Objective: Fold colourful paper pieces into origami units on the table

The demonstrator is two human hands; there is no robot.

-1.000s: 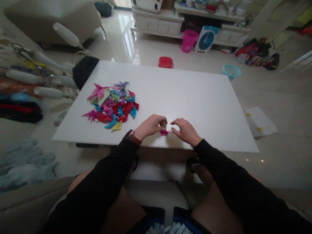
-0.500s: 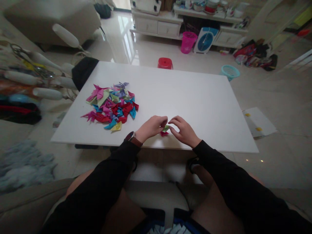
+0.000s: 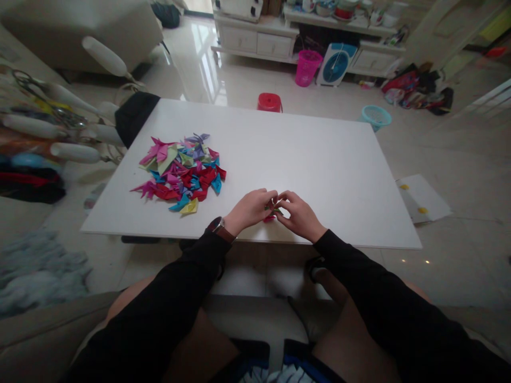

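Note:
Near the front edge of the white table (image 3: 303,159), my left hand (image 3: 255,206) and my right hand (image 3: 298,213) meet at the fingertips. Between them they pinch a small folded green paper piece (image 3: 275,210), mostly covered by the fingers. A red-pink folded paper (image 3: 269,218) shows just below it; whether it lies on the table or is held cannot be made out. A watch with a brown strap (image 3: 220,226) sits on my left wrist. To the left lies a heap of colourful folded paper pieces (image 3: 179,173), with a yellow one (image 3: 189,207) at its near edge.
Beyond the table's far edge stand a red stool (image 3: 269,101), a pink bin (image 3: 307,68) and a blue-and-white fan (image 3: 337,65). A light-blue basket (image 3: 376,116) is off the far right corner. A lamp with white shades (image 3: 75,153) is close to the left side.
My right fingertips have come in to the left, closing on the green paper beside my left fingers. The fingers now hide more of it. The camera view has shifted slightly.

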